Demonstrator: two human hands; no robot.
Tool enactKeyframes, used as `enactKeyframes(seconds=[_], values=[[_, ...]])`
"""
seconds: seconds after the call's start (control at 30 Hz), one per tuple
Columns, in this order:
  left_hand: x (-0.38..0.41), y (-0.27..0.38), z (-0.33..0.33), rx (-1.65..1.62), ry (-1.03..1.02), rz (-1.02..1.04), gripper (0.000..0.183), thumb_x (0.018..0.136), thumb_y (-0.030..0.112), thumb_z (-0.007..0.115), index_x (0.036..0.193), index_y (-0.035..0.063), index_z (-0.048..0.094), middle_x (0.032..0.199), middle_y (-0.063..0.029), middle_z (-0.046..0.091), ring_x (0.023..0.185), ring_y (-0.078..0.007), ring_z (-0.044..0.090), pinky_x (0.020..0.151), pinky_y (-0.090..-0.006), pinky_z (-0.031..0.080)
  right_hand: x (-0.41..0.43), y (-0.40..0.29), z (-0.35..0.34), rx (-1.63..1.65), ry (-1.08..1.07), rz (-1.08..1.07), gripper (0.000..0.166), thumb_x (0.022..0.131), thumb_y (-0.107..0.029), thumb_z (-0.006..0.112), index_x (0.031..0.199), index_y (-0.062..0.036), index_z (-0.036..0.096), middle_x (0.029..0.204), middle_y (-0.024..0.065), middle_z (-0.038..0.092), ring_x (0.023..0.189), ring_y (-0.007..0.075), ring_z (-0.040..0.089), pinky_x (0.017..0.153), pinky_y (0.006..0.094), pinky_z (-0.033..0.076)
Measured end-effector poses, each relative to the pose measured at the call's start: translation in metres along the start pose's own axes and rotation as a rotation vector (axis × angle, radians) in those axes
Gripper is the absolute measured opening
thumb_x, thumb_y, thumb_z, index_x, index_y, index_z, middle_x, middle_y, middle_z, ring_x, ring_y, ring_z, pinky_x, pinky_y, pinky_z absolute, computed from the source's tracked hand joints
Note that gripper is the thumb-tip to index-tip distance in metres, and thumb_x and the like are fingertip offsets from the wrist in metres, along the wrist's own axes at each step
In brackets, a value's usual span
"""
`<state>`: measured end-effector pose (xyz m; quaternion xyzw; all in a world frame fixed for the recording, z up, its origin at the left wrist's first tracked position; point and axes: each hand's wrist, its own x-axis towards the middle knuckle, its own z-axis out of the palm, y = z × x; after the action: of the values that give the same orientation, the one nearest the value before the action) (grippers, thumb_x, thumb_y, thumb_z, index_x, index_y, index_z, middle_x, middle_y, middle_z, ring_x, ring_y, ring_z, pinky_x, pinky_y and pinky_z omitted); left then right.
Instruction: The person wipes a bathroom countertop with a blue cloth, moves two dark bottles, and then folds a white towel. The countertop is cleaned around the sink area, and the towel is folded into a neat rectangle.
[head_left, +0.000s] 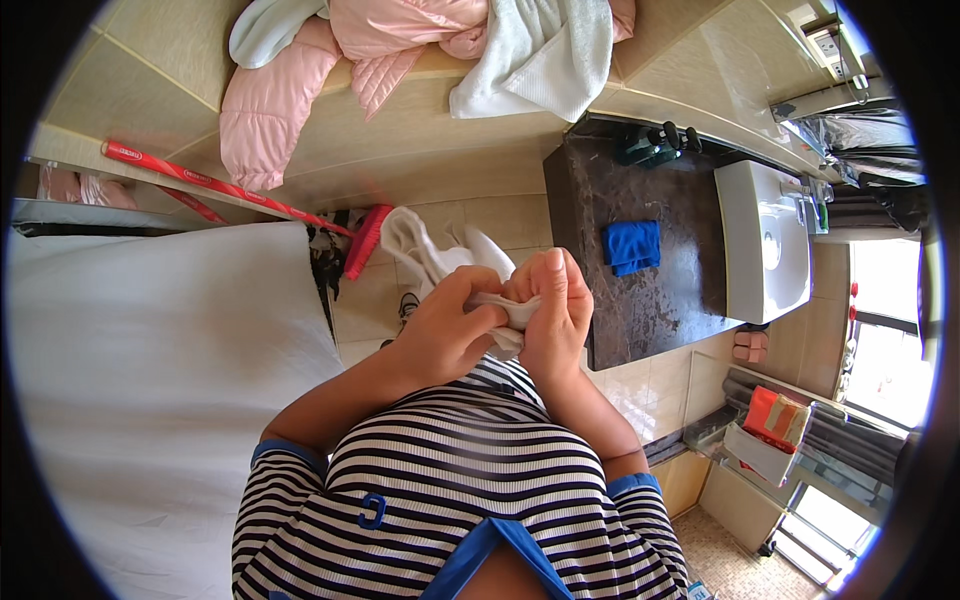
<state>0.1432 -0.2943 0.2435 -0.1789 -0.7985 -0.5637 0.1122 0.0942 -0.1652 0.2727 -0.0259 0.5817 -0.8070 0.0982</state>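
In front of my striped shirt, my left hand (450, 326) and my right hand (553, 311) are close together, both closed on a bunched white cloth (508, 341). My left fingers pinch its edge, and my right hand grips it with the thumb pointing up. More of the white fabric hangs beyond my hands towards the tiled floor. What kind of cloth it is, I cannot tell. To the right, a folded blue cloth (631, 247) lies on a dark marble counter (570, 202).
A white basin (765, 255) and dark pump bottles (651, 146) stand on the counter. Pink padded garments (274, 105) and a white towel (536, 64) lie on the ledge ahead. Left are a red broom (225, 187) and a white-covered surface (165, 337); pink slippers (750, 345) sit at right.
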Motion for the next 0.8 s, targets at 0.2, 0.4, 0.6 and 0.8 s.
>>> enactKeyframes(seconds=[0.2,0.4,0.6,0.8], values=[[-0.003,-0.001,-0.006,0.063,0.162,0.103,0.029,0.065,-0.015,0.062,0.09,0.001,0.056,0.096,-0.0163,0.058,0.08,-0.0293,0.059,0.066,-0.0331,0.049,-0.002,-0.01,-0.012,0.115,-0.211,0.001,0.012,0.088,-0.009,0.065,0.093,-0.0011,0.057,0.088,0.0026,0.059,0.078,0.0084,0.053,0.071,0.0216,0.043],[-0.005,0.004,-0.017,0.09,0.256,0.117,0.033,0.063,-0.015,0.068,0.089,0.0027,0.057,0.093,-0.0157,0.061,0.072,-0.0274,0.059,0.06,-0.0302,0.047,0.017,-0.014,-0.035,-0.448,-0.548,-0.213,0.024,0.075,0.003,0.067,0.098,0.0018,0.065,0.095,0.0125,0.065,0.084,0.0237,0.061,0.074,0.0305,0.047],[0.0,0.009,-0.02,0.116,0.308,0.089,0.032,0.06,-0.008,0.075,0.086,0.0038,0.058,0.092,-0.0128,0.062,0.073,-0.0273,0.06,0.061,-0.0318,0.048,0.01,-0.016,-0.02,-0.551,-0.478,-0.396,0.033,0.067,0.015,0.063,0.097,0.0017,0.066,0.088,0.0137,0.063,0.076,0.026,0.061,0.065,0.0314,0.049],[0.0,0.008,-0.021,0.181,0.342,0.129,0.029,0.059,-0.006,0.075,0.081,0.0042,0.059,0.088,-0.0104,0.062,0.072,-0.0267,0.06,0.061,-0.0332,0.048,0.008,-0.02,-0.011,-0.716,-0.527,-0.519,0.034,0.069,0.013,0.063,0.102,0.0047,0.064,0.089,0.0145,0.061,0.078,0.0299,0.059,0.068,0.0361,0.05]])
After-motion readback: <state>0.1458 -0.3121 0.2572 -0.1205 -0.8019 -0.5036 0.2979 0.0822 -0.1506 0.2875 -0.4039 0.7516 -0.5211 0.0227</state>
